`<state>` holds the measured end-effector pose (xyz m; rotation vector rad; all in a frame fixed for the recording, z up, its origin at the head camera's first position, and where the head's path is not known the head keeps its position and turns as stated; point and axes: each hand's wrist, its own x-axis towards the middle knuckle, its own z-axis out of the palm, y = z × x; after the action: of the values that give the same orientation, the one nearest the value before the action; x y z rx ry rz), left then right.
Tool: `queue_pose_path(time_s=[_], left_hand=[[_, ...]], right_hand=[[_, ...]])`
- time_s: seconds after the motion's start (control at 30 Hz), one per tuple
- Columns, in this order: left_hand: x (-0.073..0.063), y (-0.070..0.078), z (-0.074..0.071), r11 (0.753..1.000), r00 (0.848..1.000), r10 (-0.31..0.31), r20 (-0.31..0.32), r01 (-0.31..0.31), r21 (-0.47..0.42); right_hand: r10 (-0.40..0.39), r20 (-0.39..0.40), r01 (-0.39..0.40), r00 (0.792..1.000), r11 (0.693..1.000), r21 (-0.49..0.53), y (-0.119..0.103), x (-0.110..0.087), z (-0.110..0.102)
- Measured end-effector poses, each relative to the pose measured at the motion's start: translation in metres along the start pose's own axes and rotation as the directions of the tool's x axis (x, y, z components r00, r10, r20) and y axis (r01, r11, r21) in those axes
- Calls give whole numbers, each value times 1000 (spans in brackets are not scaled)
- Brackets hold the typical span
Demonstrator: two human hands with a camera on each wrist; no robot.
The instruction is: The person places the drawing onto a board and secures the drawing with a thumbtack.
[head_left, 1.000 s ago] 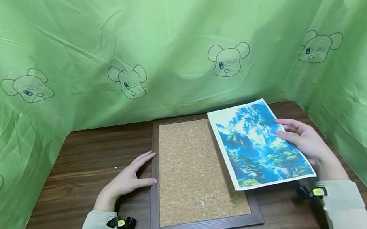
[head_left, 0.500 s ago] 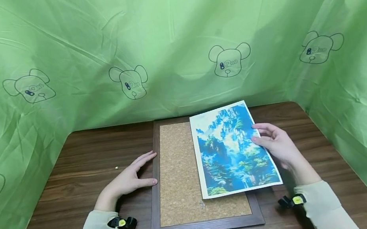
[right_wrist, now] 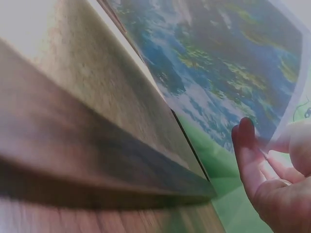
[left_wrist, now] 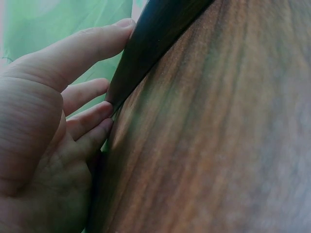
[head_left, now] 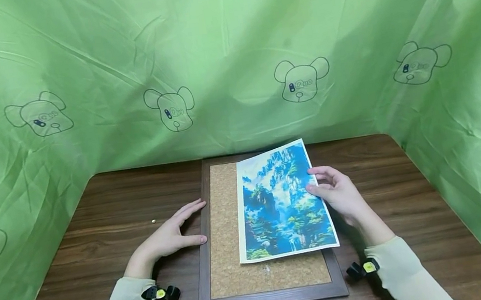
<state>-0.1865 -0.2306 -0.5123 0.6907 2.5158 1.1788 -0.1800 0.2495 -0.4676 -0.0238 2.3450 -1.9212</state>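
A cork board (head_left: pixel 225 231) in a dark wood frame (head_left: pixel 269 298) lies flat on the table. My right hand (head_left: pixel 337 192) pinches the right edge of a landscape print (head_left: pixel 284 206), blue mountains and green trees with a white border. The print hangs over the cork, its left edge left of the board's middle; in the right wrist view there is a gap between the print (right_wrist: pixel 214 58) and the cork (right_wrist: pixel 112 92). My left hand (head_left: pixel 169 234) touches the frame's left side with thumb and fingertips, fingers nearly straight. The left wrist view shows the fingertips against the frame edge (left_wrist: pixel 150 43).
A tiny pale bead-like object (head_left: pixel 153 221) lies on the brown wood-grain table (head_left: pixel 107 234) left of the board. Green curtains (head_left: pixel 223 42) with bear-head drawings surround the table at the back and sides. Both wrists wear small black cameras.
My right hand has carried the print leftward, from over the board's right side to over most of the cork. The left hand and the board have stayed in place.
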Motion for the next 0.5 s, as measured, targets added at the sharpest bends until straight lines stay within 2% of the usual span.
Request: queue_pose_path(time_s=[0.23, 0.4, 0.5], left_hand=[[1, 1, 1, 1000, 1000, 13, -4, -13, -5], [1, -2, 1, 1000, 1000, 18, -14, -18, 7], [0, -3, 1, 1000, 1000, 12, -13, -12, 11]], right_hand=[[7, 46, -6, 999, 1000, -18, 0, 8, 14], [3, 117, 9, 993, 995, -100, 0, 10, 22], [17, 117, 5, 993, 983, -183, 0, 11, 26]])
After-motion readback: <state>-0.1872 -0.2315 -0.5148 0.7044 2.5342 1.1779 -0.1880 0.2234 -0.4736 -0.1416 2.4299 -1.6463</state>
